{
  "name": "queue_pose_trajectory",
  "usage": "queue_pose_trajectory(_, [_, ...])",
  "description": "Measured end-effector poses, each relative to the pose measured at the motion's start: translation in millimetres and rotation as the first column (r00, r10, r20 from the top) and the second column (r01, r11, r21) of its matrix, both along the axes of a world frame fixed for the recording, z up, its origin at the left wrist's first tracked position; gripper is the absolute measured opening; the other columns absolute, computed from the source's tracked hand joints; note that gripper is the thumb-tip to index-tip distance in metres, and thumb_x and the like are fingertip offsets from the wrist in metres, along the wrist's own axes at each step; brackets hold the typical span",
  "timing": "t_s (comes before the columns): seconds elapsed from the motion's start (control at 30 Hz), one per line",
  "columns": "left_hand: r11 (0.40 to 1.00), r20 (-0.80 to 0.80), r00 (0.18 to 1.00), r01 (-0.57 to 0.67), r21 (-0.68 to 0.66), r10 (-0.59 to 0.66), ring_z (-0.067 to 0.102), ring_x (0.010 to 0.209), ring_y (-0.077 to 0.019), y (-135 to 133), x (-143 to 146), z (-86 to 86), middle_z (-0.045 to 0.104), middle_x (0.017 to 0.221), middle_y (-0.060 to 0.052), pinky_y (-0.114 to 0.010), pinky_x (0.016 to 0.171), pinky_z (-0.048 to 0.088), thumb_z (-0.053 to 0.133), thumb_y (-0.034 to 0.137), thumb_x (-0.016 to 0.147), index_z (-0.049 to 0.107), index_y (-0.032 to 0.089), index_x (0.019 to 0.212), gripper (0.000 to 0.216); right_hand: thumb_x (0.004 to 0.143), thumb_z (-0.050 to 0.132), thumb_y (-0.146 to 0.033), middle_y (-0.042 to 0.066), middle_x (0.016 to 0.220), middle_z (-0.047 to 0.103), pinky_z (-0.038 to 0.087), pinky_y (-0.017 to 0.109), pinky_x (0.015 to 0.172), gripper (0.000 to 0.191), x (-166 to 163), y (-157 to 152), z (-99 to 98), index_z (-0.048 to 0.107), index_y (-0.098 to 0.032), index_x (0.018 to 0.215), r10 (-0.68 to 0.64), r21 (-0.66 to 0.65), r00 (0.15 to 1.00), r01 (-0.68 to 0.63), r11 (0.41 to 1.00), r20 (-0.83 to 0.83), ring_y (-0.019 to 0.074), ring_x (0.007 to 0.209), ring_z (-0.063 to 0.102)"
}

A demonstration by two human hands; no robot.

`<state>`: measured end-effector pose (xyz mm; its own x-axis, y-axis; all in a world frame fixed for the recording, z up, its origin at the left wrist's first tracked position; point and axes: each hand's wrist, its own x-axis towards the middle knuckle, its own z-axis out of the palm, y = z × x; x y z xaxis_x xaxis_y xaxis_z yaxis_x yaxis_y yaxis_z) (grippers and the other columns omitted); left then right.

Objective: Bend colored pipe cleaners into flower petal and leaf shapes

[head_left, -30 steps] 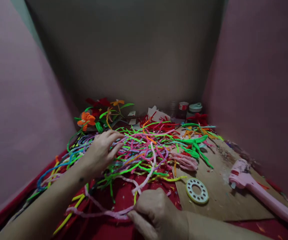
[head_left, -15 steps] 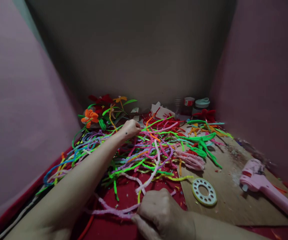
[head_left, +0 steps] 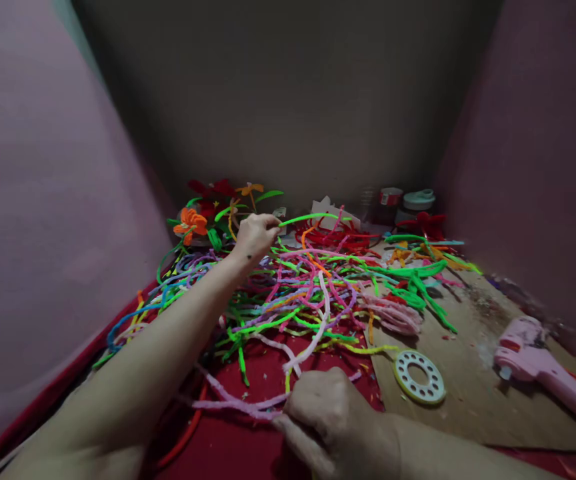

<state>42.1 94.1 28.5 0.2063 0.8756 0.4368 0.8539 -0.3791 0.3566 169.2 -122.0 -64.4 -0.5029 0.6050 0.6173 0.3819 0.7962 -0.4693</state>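
Far out over the heap, my left hand (head_left: 258, 239) pinches one end of a bright green pipe cleaner (head_left: 311, 217), which stretches to the right above the others. Below it lies a tangled heap of pipe cleaners (head_left: 293, 308) in pink, purple, green, orange, yellow and white. Closer to me, my right hand (head_left: 331, 417) is closed with its knuckles up, and its fingertips are mostly hidden. A lilac pipe cleaner (head_left: 238, 405) reaches up to those fingers; I cannot tell whether they grip it.
A pink hot glue gun (head_left: 533, 360) and a white ring with holes (head_left: 419, 377) lie on a brown board (head_left: 468, 420) at right. Pipe-cleaner flowers (head_left: 191, 225) stand at back left. Jars (head_left: 418, 203) stand at back right. Pink sheets wall both sides.
My left hand has risen from the heap, lifting the green pipe cleaner by its end. My right hand keeps its closed pose. The whole view has shifted slightly.
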Motion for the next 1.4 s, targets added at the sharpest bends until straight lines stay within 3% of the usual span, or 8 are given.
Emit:
queue_pose_trajectory(0.13, [0.981, 0.292, 0.953, 0.023, 0.195, -0.081, 0.059, 0.067, -0.0133, 0.8, -18.5, 27.1, 0.068, 0.073, -0.001, -0.02, 0.061, 0.043, 0.056, 0.03, 0.069, 0.07, 0.016, 0.087, 0.026, 0.08, 0.046, -0.019, 0.001, 0.047, 0.051, 0.024, 0.023, 0.044, 0.028, -1.1, 2.0, -2.3, 0.048, -0.016, 0.053, -0.009, 0.025, 1.0, 0.009, 1.0, -0.025, 0.0088, 0.044, 0.04])
queue_pose_trajectory(0.27, [0.991, 0.229, 0.973, -0.004, 0.136, -0.028, 0.055, 0.059, -0.0118, 6.5, -32.5, 34.9, 0.065, 0.065, -0.001, -0.019, 0.055, 0.041, 0.051, 0.032, 0.072, 0.068, 0.015, 0.088, 0.029, 0.08, 0.046, -0.019, 0.0, 0.045, 0.049, 0.023, 0.022, 0.043, 0.029, -2.1, 3.4, -6.2, 0.048, -0.016, 0.052, -0.02, 0.054, 0.999, 0.023, 0.998, -0.046, 0.0079, 0.043, 0.04])
queue_pose_trajectory(0.37, [0.997, 0.057, 0.996, -0.071, -0.03, 0.072, 0.056, 0.059, -0.0128, 15.8, -36.0, 24.5, 0.065, 0.064, -0.001, -0.02, 0.053, 0.04, 0.048, 0.032, 0.073, 0.069, 0.014, 0.088, 0.03, 0.081, 0.045, -0.02, 0.0, 0.045, 0.05, 0.022, 0.022, 0.041, 0.03, -3.5, 4.6, -10.9, 0.049, -0.016, 0.052, -0.027, 0.097, 0.998, 0.033, 0.995, -0.062, 0.008, 0.042, 0.042])
queue_pose_trajectory(0.57, [0.964, -0.162, 0.987, -0.063, -0.258, 0.022, 0.061, 0.074, -0.0159, 36.5, -28.6, -9.6, 0.068, 0.074, -0.001, -0.022, 0.063, 0.044, 0.056, 0.024, 0.072, 0.069, 0.017, 0.085, 0.02, 0.085, 0.041, -0.025, -0.001, 0.042, 0.049, 0.02, 0.025, 0.038, 0.036, -8.4, 10.9, -20.9, 0.046, -0.018, 0.05, -0.056, 0.204, 0.993, 0.076, 0.976, -0.103, 0.0089, 0.04, 0.043])
queue_pose_trajectory(0.73, [0.929, -0.347, 0.935, -0.188, -0.319, 0.07, 0.057, 0.095, -0.0186, 48.5, -21.4, -28.3, 0.058, 0.107, -0.007, -0.036, 0.079, 0.048, 0.053, 0.03, 0.083, 0.056, 0.017, 0.106, 0.027, 0.085, 0.044, -0.027, -0.001, 0.043, 0.049, 0.024, 0.025, 0.038, 0.03, -4.8, 13.6, -26.7, 0.047, -0.022, 0.055, -0.04, 0.155, 0.996, 0.053, 0.986, -0.082, 0.0101, 0.04, 0.045])
queue_pose_trajectory(0.83, [0.908, -0.414, 0.901, -0.276, -0.316, 0.13, 0.055, 0.098, -0.02, 54.2, -21.1, -35.2, 0.054, 0.113, -0.009, -0.039, 0.08, 0.048, 0.052, 0.031, 0.084, 0.051, 0.016, 0.113, 0.032, 0.085, 0.046, -0.025, -0.001, 0.046, 0.052, 0.028, 0.024, 0.04, 0.026, -0.2, 14.4, -27.6, 0.051, -0.026, 0.059, -0.044, 0.132, 0.998, 0.048, 0.99, -0.035, 0.0104, 0.043, 0.048])
queue_pose_trajectory(1.0, [0.887, -0.458, 0.877, -0.32, -0.332, 0.145, 0.055, 0.098, -0.0201, 59.6, -29.0, -42.1, 0.054, 0.112, -0.008, -0.038, 0.079, 0.048, 0.053, 0.03, 0.083, 0.052, 0.016, 0.113, 0.033, 0.085, 0.046, -0.026, -0.002, 0.046, 0.052, 0.03, 0.024, 0.038, 0.026, 2.0, 15.5, -27.0, 0.052, -0.029, 0.059, -0.052, 0.113, 0.999, 0.052, 0.992, -0.002, 0.01, 0.043, 0.05])
queue_pose_trajectory(1.4, [0.92, -0.363, 0.932, -0.156, -0.359, 0.017, 0.057, 0.094, -0.0186, 64.1, -39.4, -40.6, 0.057, 0.107, -0.007, -0.037, 0.078, 0.048, 0.053, 0.031, 0.084, 0.055, 0.016, 0.107, 0.028, 0.084, 0.048, -0.026, -0.002, 0.045, 0.052, 0.029, 0.025, 0.036, 0.028, 0.5, 16.9, -19.8, 0.053, -0.029, 0.056, -0.015, 0.066, 0.994, 0.022, 0.998, -0.109, 0.009, 0.042, 0.048])
